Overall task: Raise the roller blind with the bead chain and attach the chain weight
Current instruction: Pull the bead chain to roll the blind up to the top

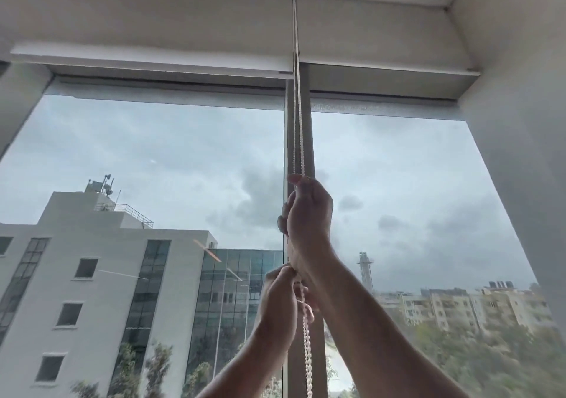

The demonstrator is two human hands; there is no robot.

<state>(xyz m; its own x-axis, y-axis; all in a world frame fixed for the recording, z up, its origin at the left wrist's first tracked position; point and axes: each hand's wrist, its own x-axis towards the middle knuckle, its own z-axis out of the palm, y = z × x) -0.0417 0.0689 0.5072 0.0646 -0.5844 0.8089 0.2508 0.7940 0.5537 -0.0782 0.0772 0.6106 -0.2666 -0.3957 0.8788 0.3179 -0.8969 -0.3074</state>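
Note:
A white bead chain (pixel 297 122) hangs in two strands from the top of the window, in front of the centre mullion. My right hand (pixel 307 217) grips the chain high up, fingers curled round both strands. Just below it my left hand (pixel 280 299) grips the chain too, and the chain runs on down past my left wrist to the bottom edge. The left roller blind (pixel 153 30) is rolled high, its bottom bar (pixel 153 64) near the top of the glass. No chain weight is visible.
A second blind (pixel 382 36) hangs at the right, also raised. The dark mullion (pixel 301 140) splits two large panes showing buildings and cloudy sky. A white wall (pixel 520 152) closes the right side.

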